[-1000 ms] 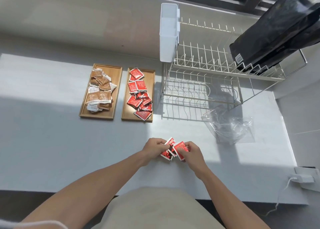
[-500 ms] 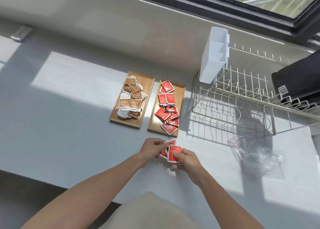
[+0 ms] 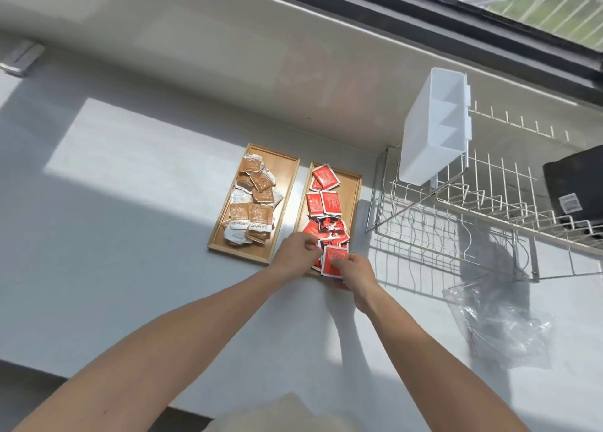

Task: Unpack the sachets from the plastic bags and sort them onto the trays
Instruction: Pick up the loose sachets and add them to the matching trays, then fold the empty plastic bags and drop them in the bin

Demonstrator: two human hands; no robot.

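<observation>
Two wooden trays lie side by side on the counter. The left tray (image 3: pixel 284 200) holds a pile of brown sachets (image 3: pixel 253 209). The right tray (image 3: pixel 354 196) holds red sachets (image 3: pixel 326 200). My left hand (image 3: pixel 295 255) and my right hand (image 3: pixel 354 270) are together at the near end of the right tray, both gripping a bunch of red sachets (image 3: pixel 334 257) over the tray's near edge. An empty clear plastic bag (image 3: pixel 499 324) lies crumpled on the counter to the right.
A white wire dish rack (image 3: pixel 489 216) stands right of the trays with a white plastic cutlery holder (image 3: pixel 434 128) hung on its corner and a black bag (image 3: pixel 574 186) resting on it. A wall and window run along the back.
Both hands carried the bunch of red sachets away from the counter's front, forward to the near end of the right tray. The camera view shifted too.
</observation>
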